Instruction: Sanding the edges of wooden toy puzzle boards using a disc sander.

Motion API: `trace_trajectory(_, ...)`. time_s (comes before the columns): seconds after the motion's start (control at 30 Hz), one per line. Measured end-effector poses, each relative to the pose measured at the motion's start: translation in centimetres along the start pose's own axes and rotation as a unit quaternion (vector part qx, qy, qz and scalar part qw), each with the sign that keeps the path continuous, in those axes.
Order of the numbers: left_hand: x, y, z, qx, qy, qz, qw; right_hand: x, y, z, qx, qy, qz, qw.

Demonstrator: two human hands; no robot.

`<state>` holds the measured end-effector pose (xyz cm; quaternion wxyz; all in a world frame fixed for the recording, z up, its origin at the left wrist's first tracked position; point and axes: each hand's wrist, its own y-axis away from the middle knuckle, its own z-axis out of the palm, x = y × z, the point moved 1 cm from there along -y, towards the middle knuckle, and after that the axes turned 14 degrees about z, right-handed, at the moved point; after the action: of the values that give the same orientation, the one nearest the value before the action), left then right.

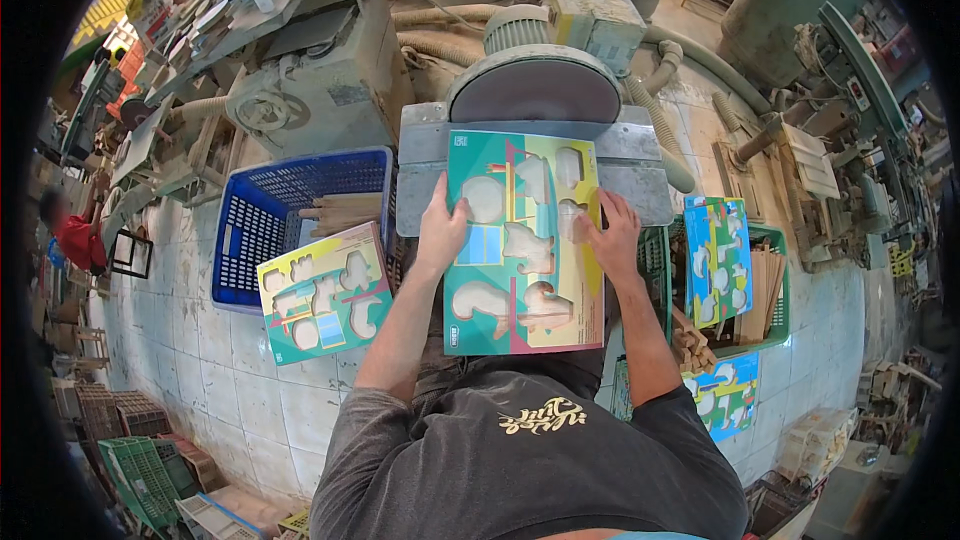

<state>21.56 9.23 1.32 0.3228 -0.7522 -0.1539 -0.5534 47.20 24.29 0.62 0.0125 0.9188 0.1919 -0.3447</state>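
Note:
A printed wooden puzzle board [491,300] with animal-shaped and round cut-outs lies in front of me, its far edge over the metal table of a disc sander [536,92]. My left hand [442,229] grips the board's left edge, thumb on top. On the right edge, my right hand [615,232] holds it with the thumb over the face near a cut-out. The sanding disc stands upright just beyond the board's far edge; whether they touch I cannot tell. A similar puzzle board [330,307] leans on the blue crate's near side at left.
Wood strips lie in a blue plastic crate [251,180]. Blue puzzle boards [716,262] and wood pieces fill a green crate [780,330] at right; another board [731,397] is below. Dusty machines and hoses surround the sander. A person in red [81,240] is far left.

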Motion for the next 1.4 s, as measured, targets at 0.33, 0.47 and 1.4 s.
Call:
trace_trajectory(0.33, 0.7, -1.9, 1.6, -0.065, -0.449, 0.051, 0.89, 0.8, -2.2, 0.1, -0.013, 0.07, -0.021, 0.997)
trace_trajectory(0.47, -0.6, -3.0, 2.3, -0.033, -0.413, 0.058, 0.908, 0.6, -3.9, -1.0, -0.05, 0.09, -0.022, 0.994)
trace_trajectory(1.4, -1.4, -4.8, 2.9, 0.032, -0.402, 0.113, 0.908, 0.0, -6.3, -0.9, 0.032, 0.031, -0.028, 0.999)
